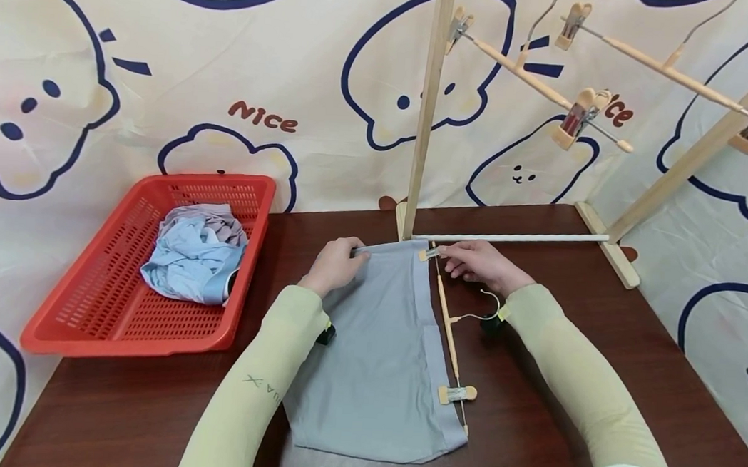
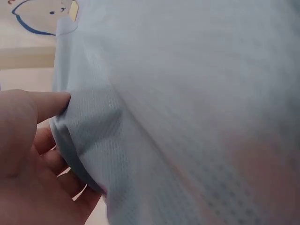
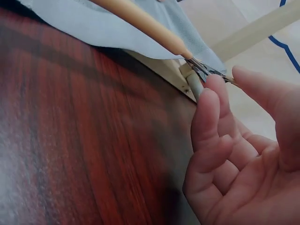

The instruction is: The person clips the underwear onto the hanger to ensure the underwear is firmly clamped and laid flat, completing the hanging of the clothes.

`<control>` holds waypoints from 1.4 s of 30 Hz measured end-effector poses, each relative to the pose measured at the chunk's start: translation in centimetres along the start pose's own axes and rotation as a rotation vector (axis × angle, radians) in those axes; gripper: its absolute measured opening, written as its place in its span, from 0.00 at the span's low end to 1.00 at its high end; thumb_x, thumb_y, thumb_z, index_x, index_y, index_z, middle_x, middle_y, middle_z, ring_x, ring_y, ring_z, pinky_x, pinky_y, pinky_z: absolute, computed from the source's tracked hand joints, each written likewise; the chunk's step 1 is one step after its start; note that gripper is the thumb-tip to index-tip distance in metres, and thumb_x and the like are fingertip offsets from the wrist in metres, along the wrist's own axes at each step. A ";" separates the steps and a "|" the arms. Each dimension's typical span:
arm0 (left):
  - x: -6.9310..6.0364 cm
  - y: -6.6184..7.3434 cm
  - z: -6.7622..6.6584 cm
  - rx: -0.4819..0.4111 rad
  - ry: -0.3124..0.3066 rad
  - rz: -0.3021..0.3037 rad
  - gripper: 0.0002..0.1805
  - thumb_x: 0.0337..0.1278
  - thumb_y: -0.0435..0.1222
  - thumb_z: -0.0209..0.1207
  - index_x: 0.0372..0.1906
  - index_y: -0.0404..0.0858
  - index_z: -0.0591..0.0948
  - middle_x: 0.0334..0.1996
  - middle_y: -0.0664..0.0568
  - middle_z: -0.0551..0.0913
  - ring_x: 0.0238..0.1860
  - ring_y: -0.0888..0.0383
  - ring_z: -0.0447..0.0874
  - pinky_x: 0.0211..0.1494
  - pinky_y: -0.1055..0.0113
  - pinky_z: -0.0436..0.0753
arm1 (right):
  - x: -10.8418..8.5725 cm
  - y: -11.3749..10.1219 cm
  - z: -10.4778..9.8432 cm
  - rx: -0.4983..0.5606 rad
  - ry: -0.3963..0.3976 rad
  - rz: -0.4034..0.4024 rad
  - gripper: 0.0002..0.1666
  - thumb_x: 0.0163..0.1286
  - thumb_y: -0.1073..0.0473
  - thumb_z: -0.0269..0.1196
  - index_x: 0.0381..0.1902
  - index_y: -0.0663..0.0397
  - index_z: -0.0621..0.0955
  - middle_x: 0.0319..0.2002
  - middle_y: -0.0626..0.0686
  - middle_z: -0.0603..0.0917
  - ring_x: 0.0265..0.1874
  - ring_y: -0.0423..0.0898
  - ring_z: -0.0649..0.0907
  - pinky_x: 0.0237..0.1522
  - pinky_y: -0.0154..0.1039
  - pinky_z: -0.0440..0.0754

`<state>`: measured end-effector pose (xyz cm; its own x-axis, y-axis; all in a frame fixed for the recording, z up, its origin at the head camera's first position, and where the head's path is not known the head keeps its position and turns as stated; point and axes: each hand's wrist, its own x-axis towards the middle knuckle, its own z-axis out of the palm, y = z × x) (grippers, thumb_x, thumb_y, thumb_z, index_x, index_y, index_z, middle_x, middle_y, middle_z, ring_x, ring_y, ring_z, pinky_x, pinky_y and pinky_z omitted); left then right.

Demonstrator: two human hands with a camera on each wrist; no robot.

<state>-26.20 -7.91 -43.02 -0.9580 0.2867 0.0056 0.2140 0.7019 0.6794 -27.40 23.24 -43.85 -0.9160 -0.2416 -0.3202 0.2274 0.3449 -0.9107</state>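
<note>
A grey-blue garment (image 1: pixel 380 341) lies spread on the table, its waistband (image 1: pixel 429 330) running along the right side. At its far left edge my left hand (image 1: pixel 336 265) pinches the cloth; in the left wrist view the thumb lies on top and the fingers beneath. Beside the waistband lies a clip hanger (image 1: pixel 444 309), its wire hook pointing right. The near clip (image 1: pixel 457 394) sits across the waistband. My right hand (image 1: pixel 484 263) pinches the handle end of the far clip (image 1: pixel 429 254), which lies at the waistband's far corner. Whether that clip bites the cloth I cannot tell.
A red basket (image 1: pixel 240 311) with crumpled clothes (image 1: pixel 196 251) stands at the left. Behind the garment rises a wooden rack (image 1: pixel 427 122) with a white lower bar (image 1: pixel 509 237). Two clip hangers (image 1: pixel 519 71) hang at the upper right. Patterned cloth walls surround the dark table (image 1: pixel 529 429).
</note>
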 end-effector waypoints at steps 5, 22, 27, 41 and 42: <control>-0.1 -0.5 0.0 0.009 0.052 -0.048 0.13 0.75 0.39 0.57 0.52 0.37 0.84 0.39 0.47 0.84 0.34 0.51 0.78 0.39 0.58 0.77 | 0.2 -0.1 0.1 -0.013 -0.014 0.013 0.27 0.75 0.44 0.62 0.55 0.63 0.81 0.30 0.49 0.86 0.27 0.41 0.85 0.28 0.32 0.77; -0.4 0.2 1.1 0.168 0.115 -0.063 0.18 0.66 0.40 0.65 0.58 0.42 0.82 0.55 0.46 0.78 0.57 0.44 0.71 0.63 0.49 0.68 | 0.2 -0.3 0.3 -0.037 -0.024 0.045 0.26 0.77 0.48 0.61 0.58 0.65 0.80 0.31 0.52 0.85 0.27 0.41 0.84 0.27 0.31 0.78; -0.7 0.8 1.0 0.169 0.114 -0.005 0.20 0.64 0.40 0.67 0.59 0.42 0.81 0.56 0.46 0.78 0.58 0.44 0.70 0.63 0.47 0.66 | -0.4 -0.4 0.0 -0.029 -0.050 0.054 0.26 0.77 0.48 0.61 0.59 0.65 0.79 0.33 0.52 0.85 0.29 0.42 0.84 0.28 0.33 0.80; -3.2 3.5 1.3 0.225 -0.004 0.148 0.22 0.63 0.41 0.69 0.59 0.43 0.82 0.56 0.48 0.79 0.59 0.47 0.73 0.65 0.47 0.66 | -3.4 -1.4 -1.8 -0.042 -0.048 0.018 0.33 0.77 0.44 0.60 0.64 0.68 0.75 0.38 0.56 0.86 0.33 0.45 0.85 0.33 0.36 0.82; -3.4 3.8 1.5 0.228 -0.011 0.168 0.21 0.62 0.41 0.70 0.59 0.43 0.82 0.55 0.48 0.79 0.58 0.47 0.74 0.64 0.47 0.67 | -3.8 -1.6 -1.9 -0.047 -0.041 0.014 0.33 0.77 0.44 0.60 0.64 0.68 0.75 0.39 0.57 0.86 0.33 0.45 0.85 0.33 0.36 0.82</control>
<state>-21.83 -5.31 -41.56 -0.9037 0.4175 0.0949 0.4080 0.7723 0.4869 -24.94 25.35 -40.73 -0.8983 -0.2733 -0.3440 0.2231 0.3908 -0.8930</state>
